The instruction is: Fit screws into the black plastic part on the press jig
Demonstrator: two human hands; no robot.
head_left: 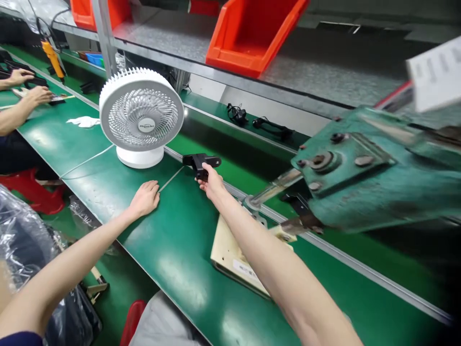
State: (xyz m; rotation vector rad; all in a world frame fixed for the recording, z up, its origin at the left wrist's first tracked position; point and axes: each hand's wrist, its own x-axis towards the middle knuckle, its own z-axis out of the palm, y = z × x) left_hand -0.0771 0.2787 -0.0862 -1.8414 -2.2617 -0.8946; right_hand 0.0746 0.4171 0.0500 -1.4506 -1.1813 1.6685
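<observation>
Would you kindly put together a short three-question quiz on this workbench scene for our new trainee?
1. True or false: the right hand grips the small black plastic bracket at the edge of the green conveyor belt.
2. What does the left hand rest on? A) the round white plastic desk fan B) the belt surface C) the orange plastic storage bin
3. Fill in: the fan stands to the ___ of the bracket in the head view.

Key: 1 true; 2 B; 3 left.
</observation>
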